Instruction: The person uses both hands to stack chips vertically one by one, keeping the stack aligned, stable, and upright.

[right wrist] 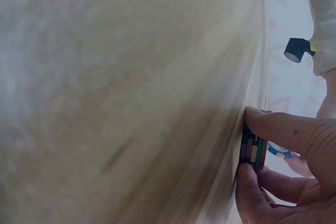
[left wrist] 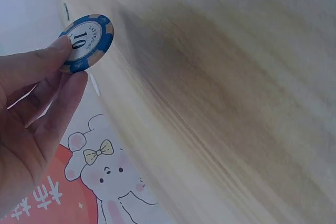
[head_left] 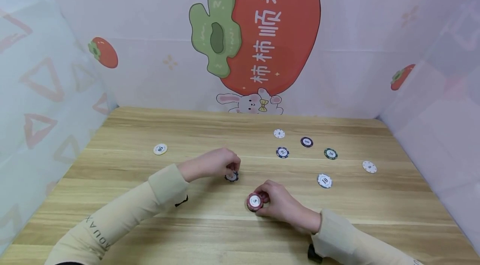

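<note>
Head view: the left hand rests on the table near its middle, fingers curled over a blue chip at the fingertips. The right hand lies just right of and nearer than the left, fingers closed round a short stack whose top chip is red and marked 5. Loose chips lie flat and well apart on the right half: a white one, a dark one, a blue one, a green one, a white-blue 10 and a white one. One cream chip lies alone on the left.

Left wrist view: shows what the head view hides. The blue chip is pinched at its edge between thumb and fingers of the left hand; its face reads 10. Whether it touches the table cannot be told.

Right wrist view: the stack is seen edge-on, with red and green rims, resting on the table. The right hand clamps it, one finger above and one below.
</note>
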`<action>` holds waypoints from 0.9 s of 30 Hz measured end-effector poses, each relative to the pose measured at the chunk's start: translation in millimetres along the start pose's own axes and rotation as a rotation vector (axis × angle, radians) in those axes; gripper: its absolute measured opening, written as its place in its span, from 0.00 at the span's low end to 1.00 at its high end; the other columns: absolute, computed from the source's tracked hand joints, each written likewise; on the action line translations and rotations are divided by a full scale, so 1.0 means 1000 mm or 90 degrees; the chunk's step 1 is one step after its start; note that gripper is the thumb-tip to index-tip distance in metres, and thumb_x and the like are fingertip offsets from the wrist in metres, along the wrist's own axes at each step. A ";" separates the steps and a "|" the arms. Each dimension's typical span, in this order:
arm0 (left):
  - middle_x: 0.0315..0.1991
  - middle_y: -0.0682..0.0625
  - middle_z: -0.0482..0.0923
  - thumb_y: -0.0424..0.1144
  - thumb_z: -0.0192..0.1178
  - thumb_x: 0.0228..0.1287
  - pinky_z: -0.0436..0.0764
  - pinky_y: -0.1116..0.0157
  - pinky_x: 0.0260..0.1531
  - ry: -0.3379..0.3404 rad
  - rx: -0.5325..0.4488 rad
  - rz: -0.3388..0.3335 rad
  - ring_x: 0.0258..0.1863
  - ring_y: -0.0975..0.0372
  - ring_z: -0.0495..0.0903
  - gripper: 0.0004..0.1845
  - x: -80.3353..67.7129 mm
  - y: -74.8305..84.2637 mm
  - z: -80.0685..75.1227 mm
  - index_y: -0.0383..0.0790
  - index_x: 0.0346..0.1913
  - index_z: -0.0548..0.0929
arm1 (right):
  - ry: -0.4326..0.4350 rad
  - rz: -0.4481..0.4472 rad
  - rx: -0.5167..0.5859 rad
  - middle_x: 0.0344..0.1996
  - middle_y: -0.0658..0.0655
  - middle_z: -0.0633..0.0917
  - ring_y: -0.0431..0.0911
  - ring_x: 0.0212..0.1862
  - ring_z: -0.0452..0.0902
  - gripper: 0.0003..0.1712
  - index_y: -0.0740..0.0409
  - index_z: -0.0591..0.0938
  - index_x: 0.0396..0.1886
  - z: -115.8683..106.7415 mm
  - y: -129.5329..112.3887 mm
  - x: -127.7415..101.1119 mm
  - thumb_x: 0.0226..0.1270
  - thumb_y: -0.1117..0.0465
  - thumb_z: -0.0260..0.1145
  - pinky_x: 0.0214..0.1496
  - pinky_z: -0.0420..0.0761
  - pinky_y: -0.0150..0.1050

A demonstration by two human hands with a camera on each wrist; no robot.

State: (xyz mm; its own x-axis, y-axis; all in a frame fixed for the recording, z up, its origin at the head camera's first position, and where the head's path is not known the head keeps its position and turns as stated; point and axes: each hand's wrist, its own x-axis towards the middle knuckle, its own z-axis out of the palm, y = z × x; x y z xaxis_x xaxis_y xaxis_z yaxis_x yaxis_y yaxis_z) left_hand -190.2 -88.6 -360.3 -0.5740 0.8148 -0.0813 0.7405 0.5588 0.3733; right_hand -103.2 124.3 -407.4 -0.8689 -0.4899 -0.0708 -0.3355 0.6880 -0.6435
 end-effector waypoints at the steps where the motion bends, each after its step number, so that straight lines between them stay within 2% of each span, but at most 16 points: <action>1: 0.23 0.58 0.73 0.28 0.64 0.52 0.72 0.71 0.29 -0.009 -0.022 -0.009 0.25 0.68 0.70 0.06 -0.001 0.001 0.000 0.42 0.26 0.78 | -0.001 0.000 0.000 0.34 0.49 0.76 0.42 0.37 0.72 0.24 0.62 0.79 0.40 0.000 0.000 0.000 0.40 0.63 0.76 0.39 0.74 0.34; 6: 0.23 0.58 0.74 0.28 0.64 0.52 0.72 0.72 0.27 -0.027 -0.107 -0.041 0.25 0.68 0.71 0.05 -0.001 -0.001 0.004 0.41 0.26 0.79 | -0.002 0.003 -0.001 0.34 0.49 0.76 0.41 0.37 0.72 0.24 0.62 0.79 0.40 -0.001 0.000 0.000 0.40 0.63 0.76 0.39 0.74 0.34; 20: 0.23 0.54 0.76 0.29 0.65 0.50 0.75 0.72 0.25 -0.033 -0.302 -0.111 0.24 0.68 0.72 0.04 -0.003 0.001 0.011 0.36 0.28 0.80 | -0.006 0.008 0.005 0.34 0.49 0.76 0.41 0.37 0.71 0.23 0.62 0.79 0.40 -0.001 0.001 0.000 0.40 0.63 0.76 0.38 0.73 0.34; 27: 0.24 0.50 0.78 0.26 0.62 0.52 0.79 0.66 0.26 -0.056 -0.450 -0.139 0.22 0.67 0.74 0.04 -0.002 0.007 0.020 0.29 0.32 0.79 | 0.000 -0.002 0.009 0.33 0.49 0.76 0.41 0.36 0.71 0.23 0.62 0.80 0.40 0.000 0.002 0.000 0.40 0.63 0.76 0.37 0.73 0.32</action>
State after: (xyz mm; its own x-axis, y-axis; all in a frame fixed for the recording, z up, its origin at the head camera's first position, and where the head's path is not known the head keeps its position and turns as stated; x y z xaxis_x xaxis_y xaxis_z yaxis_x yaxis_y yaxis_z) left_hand -176.8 -83.7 -376.4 -0.6300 0.7223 -0.2852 0.1932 0.5015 0.8433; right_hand -103.9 125.4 -408.6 -0.8680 -0.4918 -0.0694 -0.3322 0.6788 -0.6549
